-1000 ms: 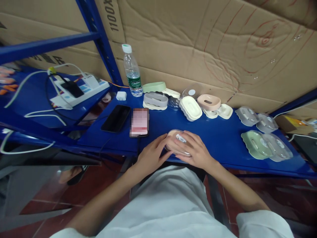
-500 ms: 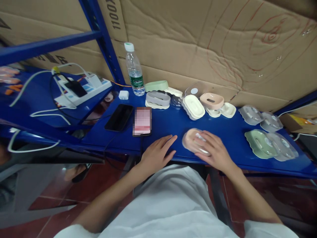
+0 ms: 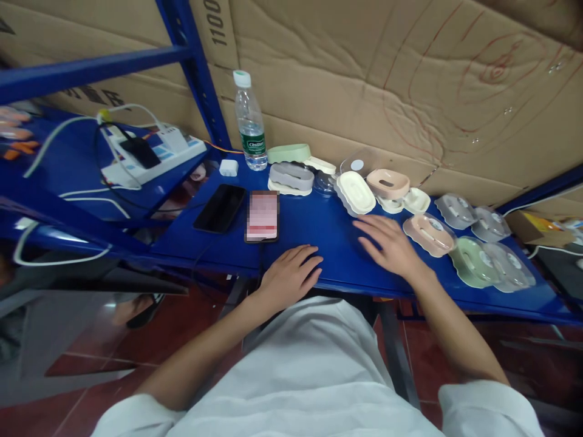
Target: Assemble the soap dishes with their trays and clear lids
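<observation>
My left hand [image 3: 294,273] rests near the front edge of the blue table [image 3: 319,227], fingers outstretched and holding nothing. To its right, my right hand [image 3: 387,243] is held with the fingers apart, also holding nothing. Just right of that hand lies a pink soap dish with a clear lid [image 3: 429,235]. Beyond my right fingertips is a cream soap dish [image 3: 356,193], tilted against other pieces. A green lidded soap dish [image 3: 473,262] and clear-lidded grey ones [image 3: 455,211] sit farther right.
Behind the hands are a peach dish [image 3: 388,183], a grey dish [image 3: 291,175] and a green one [image 3: 289,153]. A water bottle [image 3: 251,130], a white charger [image 3: 228,167] and two phones [image 3: 263,217] stand or lie at left. Cardboard [image 3: 319,67] walls the back; a power strip [image 3: 155,161] is far left.
The pink lidded soap dish has gone from under my right hand to the right, beside the green one. My right hand has let go of it and is farther forward. The left hand has barely moved.
</observation>
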### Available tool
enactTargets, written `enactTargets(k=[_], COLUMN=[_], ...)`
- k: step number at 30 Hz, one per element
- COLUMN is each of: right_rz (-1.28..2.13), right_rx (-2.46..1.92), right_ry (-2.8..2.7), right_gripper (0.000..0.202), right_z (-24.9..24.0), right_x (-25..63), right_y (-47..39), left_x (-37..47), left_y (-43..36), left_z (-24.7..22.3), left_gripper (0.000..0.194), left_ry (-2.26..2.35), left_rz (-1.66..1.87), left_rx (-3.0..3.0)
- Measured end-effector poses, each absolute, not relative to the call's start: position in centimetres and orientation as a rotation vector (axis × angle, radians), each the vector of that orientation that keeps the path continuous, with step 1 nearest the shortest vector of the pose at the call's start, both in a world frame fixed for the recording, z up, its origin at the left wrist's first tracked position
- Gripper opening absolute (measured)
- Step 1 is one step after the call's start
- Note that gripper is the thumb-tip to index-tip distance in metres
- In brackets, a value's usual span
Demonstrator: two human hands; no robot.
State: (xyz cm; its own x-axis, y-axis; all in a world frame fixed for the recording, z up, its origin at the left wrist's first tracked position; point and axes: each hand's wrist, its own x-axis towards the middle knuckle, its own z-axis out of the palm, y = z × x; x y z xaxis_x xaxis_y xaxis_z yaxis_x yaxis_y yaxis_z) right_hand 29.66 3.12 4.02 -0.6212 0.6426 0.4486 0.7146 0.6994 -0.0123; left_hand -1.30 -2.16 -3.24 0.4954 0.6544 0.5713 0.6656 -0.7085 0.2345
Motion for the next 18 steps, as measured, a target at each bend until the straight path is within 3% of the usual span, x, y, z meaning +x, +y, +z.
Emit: enactTargets(k=[4, 9, 15, 18], right_rz=[-0.112, -0.167, -0.084, -0.084], right_rx=[-0.941, -1.263, -1.540, -1.563], right_ry=[-2.654, -2.569, -2.540, -2.484], right_gripper=[0.046, 0.060, 0.033, 0.034], right_z=[4.9, 6.0, 6.1, 6.6], right_x=[20.0, 11.8, 9.9, 11.0], right_y=[8.4, 15.5, 18.6, 17.9], left_x=[-1.3, -1.4, -1.6, -1.6], left_y=[-2.1, -2.0, -2.0, -1.9], left_z=[-3.4, -3.4, -3.3, -3.3], left_gripper=[0.026, 0.027, 0.027, 0.027], left_ry=[-1.157, -1.132, -1.119, -1.113], left_rz=[-1.016, -1.023, -1.034, -1.033], left_rx=[-2.696, -2.710, -2.741, -2.739])
